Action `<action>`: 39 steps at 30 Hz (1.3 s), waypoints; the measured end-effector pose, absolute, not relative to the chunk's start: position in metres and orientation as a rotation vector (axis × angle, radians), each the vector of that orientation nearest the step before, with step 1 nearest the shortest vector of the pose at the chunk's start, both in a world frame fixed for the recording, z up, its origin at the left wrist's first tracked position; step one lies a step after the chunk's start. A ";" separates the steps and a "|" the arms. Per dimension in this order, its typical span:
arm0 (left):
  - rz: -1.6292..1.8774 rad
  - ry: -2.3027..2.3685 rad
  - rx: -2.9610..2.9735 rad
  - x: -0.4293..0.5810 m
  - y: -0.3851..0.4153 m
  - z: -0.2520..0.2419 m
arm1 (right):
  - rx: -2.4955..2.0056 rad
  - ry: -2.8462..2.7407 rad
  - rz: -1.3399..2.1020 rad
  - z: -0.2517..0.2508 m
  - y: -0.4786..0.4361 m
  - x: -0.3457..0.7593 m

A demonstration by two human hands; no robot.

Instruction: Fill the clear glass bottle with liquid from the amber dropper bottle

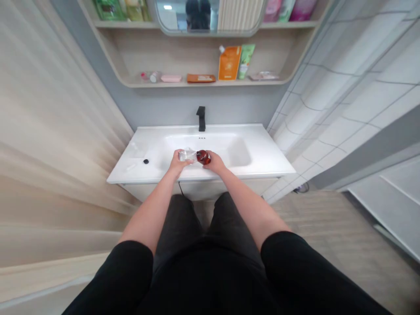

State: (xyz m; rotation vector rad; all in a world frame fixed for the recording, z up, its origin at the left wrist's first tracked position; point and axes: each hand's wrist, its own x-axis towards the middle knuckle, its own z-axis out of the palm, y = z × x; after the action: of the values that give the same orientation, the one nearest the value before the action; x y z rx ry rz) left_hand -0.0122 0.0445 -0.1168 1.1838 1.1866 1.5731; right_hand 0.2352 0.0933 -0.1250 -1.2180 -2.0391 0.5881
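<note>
a black short-sleeved top (210, 284) over dark grey trousers (179, 223), bare forearms (259, 214)

No wording can be read: printing is seen on the orange pouch (229, 63) and the green tube (246, 61) on the wall shelf (177, 54), but it is too small and blurred to be made out.
</note>
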 end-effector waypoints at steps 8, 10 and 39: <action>1.609 1.185 1.181 -0.010 0.043 -0.114 | -1.207 -2.042 0.578 -0.126 0.094 0.235; 1.611 1.185 1.180 -0.010 0.043 -0.113 | -1.211 -2.039 0.582 -0.126 0.094 0.235; 1.604 1.183 1.087 -0.010 0.040 -0.107 | -1.252 -2.053 0.594 -0.118 0.090 0.234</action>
State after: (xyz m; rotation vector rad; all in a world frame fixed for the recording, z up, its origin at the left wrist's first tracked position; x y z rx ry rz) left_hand -0.0101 0.0395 -0.1072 1.0868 1.1831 1.6035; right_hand 0.2337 0.0904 -0.1185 -1.2521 -2.0532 0.5942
